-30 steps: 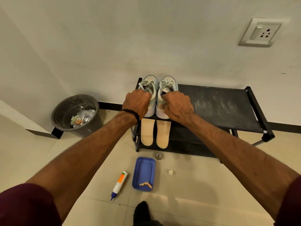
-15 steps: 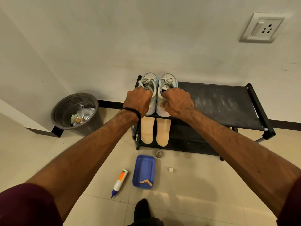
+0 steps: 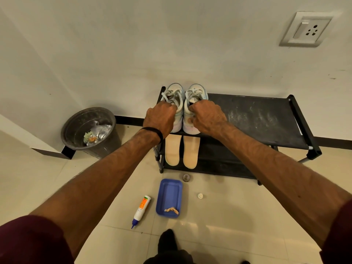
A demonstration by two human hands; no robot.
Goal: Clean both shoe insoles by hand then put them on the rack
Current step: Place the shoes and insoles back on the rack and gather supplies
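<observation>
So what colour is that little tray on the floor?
The tray is blue, seen in the head view.

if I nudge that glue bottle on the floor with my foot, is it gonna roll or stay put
The glue bottle lies on its side on smooth, glossy floor tiles, and its body looks round, so it would probably roll or skid sideways. The tapered blue nozzle end may make it curve rather than roll straight. It looks like light plastic, so even a gentle nudge should move it.

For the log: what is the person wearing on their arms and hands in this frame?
Both forearms are bare, with dark maroon sleeves pushed up near the elbows at the bottom corners of the view. The left wrist carries a thin black band just behind the left hand. The right hand shows no glove, ring or band.
</observation>
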